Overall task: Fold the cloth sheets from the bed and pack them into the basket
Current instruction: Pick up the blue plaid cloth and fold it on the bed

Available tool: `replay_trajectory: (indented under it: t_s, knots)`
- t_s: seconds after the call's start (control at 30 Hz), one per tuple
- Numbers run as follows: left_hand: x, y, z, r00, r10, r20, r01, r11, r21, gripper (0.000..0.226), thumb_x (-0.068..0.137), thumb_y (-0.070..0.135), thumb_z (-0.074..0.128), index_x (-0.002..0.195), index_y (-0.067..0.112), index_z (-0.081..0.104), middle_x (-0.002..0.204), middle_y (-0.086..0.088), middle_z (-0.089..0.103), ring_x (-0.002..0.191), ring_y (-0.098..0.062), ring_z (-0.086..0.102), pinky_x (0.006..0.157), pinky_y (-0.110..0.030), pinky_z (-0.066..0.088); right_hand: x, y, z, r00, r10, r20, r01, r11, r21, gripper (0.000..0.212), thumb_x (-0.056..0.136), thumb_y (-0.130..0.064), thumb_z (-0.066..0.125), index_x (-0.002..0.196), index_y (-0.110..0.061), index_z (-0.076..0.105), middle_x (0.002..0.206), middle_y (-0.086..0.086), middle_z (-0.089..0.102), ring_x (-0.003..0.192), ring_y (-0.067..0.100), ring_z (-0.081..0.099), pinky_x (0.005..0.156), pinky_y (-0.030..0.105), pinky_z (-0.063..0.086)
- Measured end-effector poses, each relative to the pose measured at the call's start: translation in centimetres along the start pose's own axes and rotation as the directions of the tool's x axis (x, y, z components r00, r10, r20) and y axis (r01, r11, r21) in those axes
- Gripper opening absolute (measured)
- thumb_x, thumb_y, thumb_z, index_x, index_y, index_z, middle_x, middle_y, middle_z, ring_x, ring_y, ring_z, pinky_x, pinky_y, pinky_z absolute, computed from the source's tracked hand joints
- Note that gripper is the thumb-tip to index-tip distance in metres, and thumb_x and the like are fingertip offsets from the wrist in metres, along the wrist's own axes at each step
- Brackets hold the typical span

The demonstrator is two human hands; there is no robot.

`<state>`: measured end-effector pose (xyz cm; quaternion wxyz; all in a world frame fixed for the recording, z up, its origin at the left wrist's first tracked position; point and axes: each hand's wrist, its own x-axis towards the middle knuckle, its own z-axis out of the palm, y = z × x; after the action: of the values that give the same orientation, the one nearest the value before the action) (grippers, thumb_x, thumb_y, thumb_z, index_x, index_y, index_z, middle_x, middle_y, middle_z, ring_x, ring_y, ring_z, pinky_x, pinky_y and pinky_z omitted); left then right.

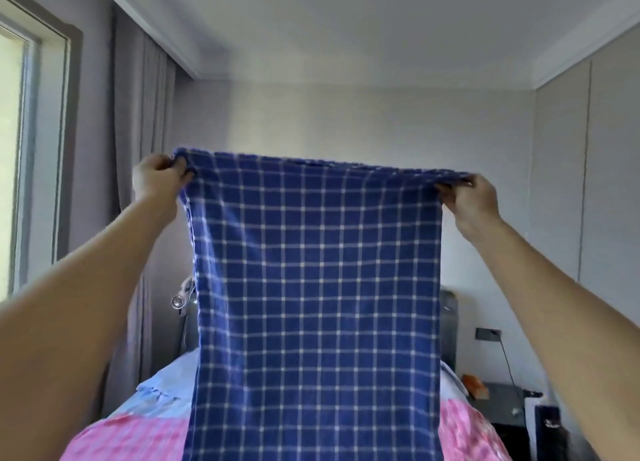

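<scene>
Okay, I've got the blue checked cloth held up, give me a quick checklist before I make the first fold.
1. Left hand grips a top corner of the blue checked cloth: ok.
2. Right hand grips the other top corner: ok.
3. Top edge taut and level: not ok, it slopes down toward the right grip.
4. Cloth hangs flat, unbunched: ok.
5. Bottom edge clear of the bed: cannot tell, out of frame.
6. Basket within reach: cannot tell, not in view.
</scene>
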<state>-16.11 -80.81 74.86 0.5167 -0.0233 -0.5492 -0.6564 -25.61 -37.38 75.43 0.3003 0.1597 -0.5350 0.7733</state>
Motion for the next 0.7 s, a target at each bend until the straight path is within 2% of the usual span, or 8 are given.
replay_trajectory:
  t_s: [0.1, 0.17, 0.23, 0.37, 0.43, 0.53, 0.6, 0.7]
  knots:
    - [1.6, 4.1, 0.1, 0.991, 0.133, -0.033, -0.136, 0.981, -0.140, 0.029, 0.090, 0.004, 0.060, 0.067, 0.017, 0.047, 0.070, 0.002, 0.052, 0.065, -0.006, 0.058, 0.073, -0.020, 0.055, 0.3, -4.5, 0.7, 0.990, -0.119, 0.081, 0.107, 0.984, 0.140, 0.026, 0.093, 0.011, 0.036, 0.086, -0.012, 0.047, 0.093, 0.009, 0.058, 0.078, 0.020, 0.063, 0.071, 0.030, 0.057]
    - [1.0, 5.6, -0.8, 0.989, 0.150, -0.003, -0.148, 0.969, -0.196, 0.025, 0.089, 0.004, 0.061, 0.071, 0.018, 0.052, 0.068, 0.006, 0.059, 0.068, -0.006, 0.061, 0.078, -0.023, 0.056, -0.7, -6.5, 0.2, 0.978, -0.178, 0.113, 0.162, 0.977, 0.137, 0.026, 0.093, 0.010, 0.035, 0.087, -0.013, 0.047, 0.095, 0.009, 0.059, 0.079, 0.021, 0.065, 0.074, 0.033, 0.058]
    - [-0.6, 6.3, -2.1, 0.989, 0.138, 0.046, -0.129, 0.977, -0.168, 0.024, 0.088, 0.004, 0.061, 0.071, 0.019, 0.055, 0.073, 0.006, 0.062, 0.077, -0.010, 0.065, 0.081, -0.026, 0.056, -2.4, -6.8, -1.0, 0.975, -0.177, 0.136, 0.166, 0.982, 0.086, 0.022, 0.095, 0.006, 0.037, 0.092, -0.012, 0.049, 0.100, 0.009, 0.061, 0.086, 0.024, 0.066, 0.078, 0.033, 0.057]
    - [-6.7, 5.7, -6.0, 0.991, 0.074, 0.111, -0.076, 0.997, 0.015, 0.021, 0.089, 0.006, 0.061, 0.075, 0.020, 0.056, 0.073, 0.012, 0.063, 0.084, -0.009, 0.066, 0.084, -0.026, 0.055, -7.1, -4.9, -4.4, 0.987, -0.078, 0.142, 0.085, 0.996, -0.041, 0.023, 0.094, 0.005, 0.037, 0.097, -0.011, 0.053, 0.111, 0.013, 0.061, 0.096, 0.028, 0.066, 0.081, 0.034, 0.056]
    - [-10.6, 5.3, -8.8, 0.986, 0.032, 0.164, -0.051, 0.992, 0.116, 0.019, 0.090, 0.006, 0.059, 0.077, 0.019, 0.057, 0.069, 0.013, 0.066, 0.078, -0.005, 0.067, 0.081, -0.021, 0.055, -10.4, -3.9, -6.3, 0.989, -0.023, 0.143, 0.038, 0.994, -0.107, 0.024, 0.095, 0.005, 0.037, 0.095, -0.012, 0.053, 0.112, 0.014, 0.061, 0.095, 0.029, 0.067, 0.082, 0.034, 0.056]
    - [-17.4, 4.9, -13.5, 0.963, -0.058, 0.263, -0.005, 0.972, 0.233, 0.019, 0.091, 0.000, 0.055, 0.078, 0.013, 0.057, 0.059, 0.015, 0.066, 0.064, 0.000, 0.067, 0.071, -0.013, 0.055, -17.2, -2.5, -10.0, 0.983, 0.085, 0.163, -0.045, 0.971, -0.235, 0.025, 0.095, 0.003, 0.039, 0.087, -0.015, 0.054, 0.101, 0.009, 0.064, 0.082, 0.022, 0.070, 0.081, 0.033, 0.057]
    - [-21.4, 4.2, -17.1, 0.931, -0.171, 0.324, 0.052, 0.937, 0.346, 0.017, 0.089, -0.003, 0.056, 0.079, 0.011, 0.059, 0.054, 0.015, 0.066, 0.056, 0.001, 0.066, 0.062, -0.007, 0.051, -21.7, -1.0, -12.8, 0.968, 0.181, 0.175, -0.119, 0.941, -0.316, 0.027, 0.093, 0.004, 0.040, 0.084, -0.016, 0.056, 0.092, 0.008, 0.069, 0.079, 0.022, 0.071, 0.082, 0.034, 0.056]
    - [-26.1, 2.5, -23.1, 0.814, -0.411, 0.411, 0.119, 0.810, 0.574, 0.020, 0.082, -0.005, 0.063, 0.070, 0.010, 0.068, 0.054, 0.007, 0.067, 0.055, -0.006, 0.067, 0.061, -0.007, 0.052, -28.6, 1.4, -17.0, 0.915, 0.362, 0.180, -0.253, 0.860, -0.443, 0.024, 0.092, 0.007, 0.039, 0.091, -0.006, 0.060, 0.076, 0.004, 0.073, 0.074, 0.021, 0.072, 0.077, 0.031, 0.059]
